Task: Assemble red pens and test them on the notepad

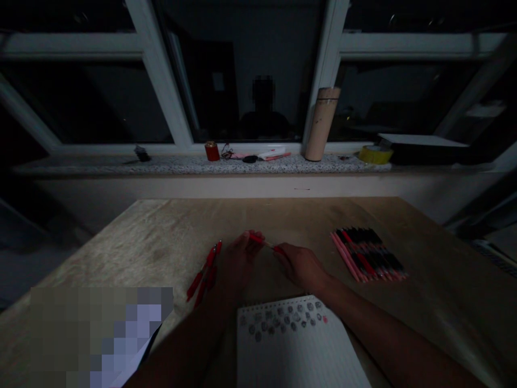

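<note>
Beyond a ruled notebook (299, 358), the left hand (245, 252) and right hand (298, 263) are pinching opposite ends of a slim red pen (257, 238).

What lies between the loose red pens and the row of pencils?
The left hand and right hand, both holding what looks like a red pen; the notebook lies nearer the wearer. The head view shows this.

And here's the tabletop (299, 215), pale brown and broad across the lower frame: red pens (207, 269) loosely bunched left of centre, a spiral notepad (294, 355) with rows of dark scribbles at bottom centre, and right of centre, black, red and pink pencils (368, 256) side by side!
</note>
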{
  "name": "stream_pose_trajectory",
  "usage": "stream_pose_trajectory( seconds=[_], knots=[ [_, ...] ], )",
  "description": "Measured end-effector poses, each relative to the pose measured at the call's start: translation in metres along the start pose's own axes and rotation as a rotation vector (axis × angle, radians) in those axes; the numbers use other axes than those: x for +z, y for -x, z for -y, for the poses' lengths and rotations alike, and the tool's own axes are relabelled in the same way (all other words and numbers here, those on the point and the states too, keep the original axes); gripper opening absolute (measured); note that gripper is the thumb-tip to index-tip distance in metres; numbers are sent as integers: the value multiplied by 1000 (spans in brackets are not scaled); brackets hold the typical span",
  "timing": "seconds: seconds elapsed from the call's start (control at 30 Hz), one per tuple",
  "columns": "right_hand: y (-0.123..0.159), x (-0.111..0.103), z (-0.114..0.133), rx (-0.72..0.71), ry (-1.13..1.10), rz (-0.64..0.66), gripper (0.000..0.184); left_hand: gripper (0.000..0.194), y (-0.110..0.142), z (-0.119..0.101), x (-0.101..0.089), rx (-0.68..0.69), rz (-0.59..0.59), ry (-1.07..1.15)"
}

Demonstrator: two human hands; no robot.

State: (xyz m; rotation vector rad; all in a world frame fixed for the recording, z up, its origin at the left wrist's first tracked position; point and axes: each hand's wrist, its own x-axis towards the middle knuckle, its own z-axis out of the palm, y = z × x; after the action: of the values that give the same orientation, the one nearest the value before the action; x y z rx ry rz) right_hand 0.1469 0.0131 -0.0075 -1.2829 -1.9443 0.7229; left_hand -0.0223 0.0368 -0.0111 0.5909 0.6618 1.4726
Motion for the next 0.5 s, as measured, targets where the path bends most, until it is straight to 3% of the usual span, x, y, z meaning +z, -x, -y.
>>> stream_pose_trajectory(
  seconds=[0.03, 0.1, 0.2, 0.27, 0.33, 0.4, 0.5],
  knots=[
    [0, -1, 1, 26, -27, 23, 27, 18, 0, 0, 0, -3, 15, 0],
    [-2, -2, 2, 164, -287, 127, 33, 18, 1, 0, 1, -9, 49, 4],
    [-6, -4, 2, 434, -805, 421, 36, 18, 1, 0, 1, 4, 78, -5],
    [-7, -4, 1, 483, -930, 465, 34, 17, 0, 1, -1, 29, 71, -16],
    [-7, -1, -1, 397, -791, 295, 35, 17, -1, 1, -3, 39, 46, -31],
    [-5, 0, -2, 208, -452, 70, 31, 17, -3, 2, -6, 46, 16, -33],
    [-1, -1, -1, -31, 16, -48, 24, 17, -4, 1, -6, 50, 21, -13]
  ],
)
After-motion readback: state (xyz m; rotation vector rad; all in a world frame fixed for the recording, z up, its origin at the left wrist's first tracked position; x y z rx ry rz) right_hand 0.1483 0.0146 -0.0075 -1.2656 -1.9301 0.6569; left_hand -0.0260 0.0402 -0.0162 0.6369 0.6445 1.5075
